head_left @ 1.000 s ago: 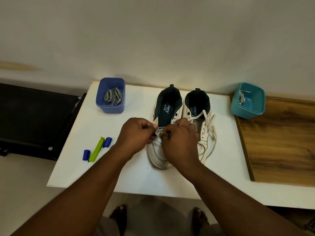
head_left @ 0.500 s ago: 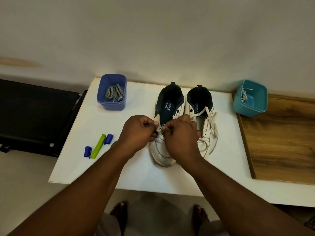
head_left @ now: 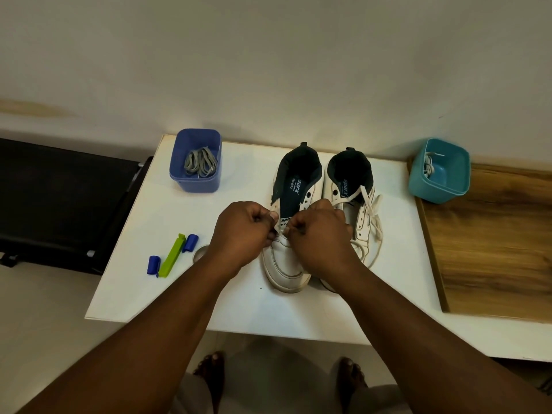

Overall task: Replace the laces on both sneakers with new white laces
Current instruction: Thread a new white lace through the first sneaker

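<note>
Two white sneakers stand side by side on the white table [head_left: 239,306], toes toward me. Over the lower eyelets of the left sneaker [head_left: 285,264], my left hand [head_left: 243,231] and my right hand [head_left: 318,234] are curled, each pinching an end of a white lace [head_left: 280,228] between them. Most of that lace is hidden by my fingers. The right sneaker [head_left: 363,216] carries a white lace hanging loosely down its side.
A blue tub [head_left: 195,180] with grey laces stands at the back left. A teal tub [head_left: 439,186] with a white lace stands at the back right beside a wooden board [head_left: 493,249]. A green clip [head_left: 171,255] and two blue caps lie left of my hands.
Both hands have stayed at the left sneaker's lower eyelets, drawing slightly apart. The camera has tilted a little.
</note>
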Available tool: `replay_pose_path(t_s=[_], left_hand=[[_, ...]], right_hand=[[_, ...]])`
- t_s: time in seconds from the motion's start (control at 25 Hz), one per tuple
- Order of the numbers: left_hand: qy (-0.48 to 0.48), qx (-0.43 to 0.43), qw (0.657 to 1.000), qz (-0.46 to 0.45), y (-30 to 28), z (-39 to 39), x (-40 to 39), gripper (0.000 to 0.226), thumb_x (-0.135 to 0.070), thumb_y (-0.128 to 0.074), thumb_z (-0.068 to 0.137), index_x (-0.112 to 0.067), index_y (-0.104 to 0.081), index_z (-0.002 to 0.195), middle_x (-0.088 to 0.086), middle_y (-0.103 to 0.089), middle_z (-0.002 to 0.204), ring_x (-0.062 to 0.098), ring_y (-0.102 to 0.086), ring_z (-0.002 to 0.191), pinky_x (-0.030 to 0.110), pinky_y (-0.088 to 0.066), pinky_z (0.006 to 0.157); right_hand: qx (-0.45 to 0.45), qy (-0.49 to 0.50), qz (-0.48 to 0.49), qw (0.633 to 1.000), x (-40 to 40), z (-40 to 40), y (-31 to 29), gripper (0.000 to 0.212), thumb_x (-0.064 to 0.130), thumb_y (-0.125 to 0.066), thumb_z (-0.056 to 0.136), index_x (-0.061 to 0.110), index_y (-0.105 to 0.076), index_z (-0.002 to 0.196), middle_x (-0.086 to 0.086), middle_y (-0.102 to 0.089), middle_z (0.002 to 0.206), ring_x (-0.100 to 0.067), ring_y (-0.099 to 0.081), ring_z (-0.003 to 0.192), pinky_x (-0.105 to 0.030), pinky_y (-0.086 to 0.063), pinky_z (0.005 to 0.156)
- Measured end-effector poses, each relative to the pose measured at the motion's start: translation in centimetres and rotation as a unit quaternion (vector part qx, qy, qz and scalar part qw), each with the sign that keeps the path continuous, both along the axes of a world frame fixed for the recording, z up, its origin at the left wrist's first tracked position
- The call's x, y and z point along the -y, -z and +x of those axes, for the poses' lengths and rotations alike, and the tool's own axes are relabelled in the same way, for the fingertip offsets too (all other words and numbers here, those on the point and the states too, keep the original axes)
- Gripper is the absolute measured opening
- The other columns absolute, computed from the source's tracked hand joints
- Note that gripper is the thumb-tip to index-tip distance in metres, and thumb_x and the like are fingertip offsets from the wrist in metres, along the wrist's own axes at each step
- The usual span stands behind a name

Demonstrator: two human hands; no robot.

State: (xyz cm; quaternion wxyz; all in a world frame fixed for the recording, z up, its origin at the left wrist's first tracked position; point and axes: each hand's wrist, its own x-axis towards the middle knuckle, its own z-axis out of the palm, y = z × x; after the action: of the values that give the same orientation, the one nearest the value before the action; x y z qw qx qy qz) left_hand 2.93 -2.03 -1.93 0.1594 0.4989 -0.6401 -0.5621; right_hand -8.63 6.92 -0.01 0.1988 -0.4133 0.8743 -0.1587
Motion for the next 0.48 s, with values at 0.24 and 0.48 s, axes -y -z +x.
replay_pose_path(t_s=[0.24,0.48], left_hand=[[0.005,0.000,1.000,-0.013,0.0,0.0,0.0,0.019,-0.026,-0.069,0.096,-0.014,-0.074,0.083,0.006,-0.075,0.071,0.021,-0.075,0.069,0.041,-0.064,0.078],[0.018,-0.016,0.998,0.059,-0.6,1.1,0.2,0.016,-0.008,-0.068,0.094,-0.010,-0.071,0.109,0.007,-0.075,0.095,0.017,-0.071,0.085,0.028,-0.059,0.079]], right_hand=[[0.057,-0.004,-0.022,0.998,-0.2,-0.6,0.0,0.014,0.027,-0.067,0.097,0.034,-0.079,0.096,0.009,-0.045,0.110,-0.024,-0.040,0.122,-0.040,-0.035,0.094],[0.004,0.031,-0.055,0.998,-0.4,0.1,0.8,0.014,0.029,-0.064,0.098,0.034,-0.076,0.094,0.009,-0.048,0.109,-0.022,-0.043,0.117,-0.037,-0.028,0.089]])
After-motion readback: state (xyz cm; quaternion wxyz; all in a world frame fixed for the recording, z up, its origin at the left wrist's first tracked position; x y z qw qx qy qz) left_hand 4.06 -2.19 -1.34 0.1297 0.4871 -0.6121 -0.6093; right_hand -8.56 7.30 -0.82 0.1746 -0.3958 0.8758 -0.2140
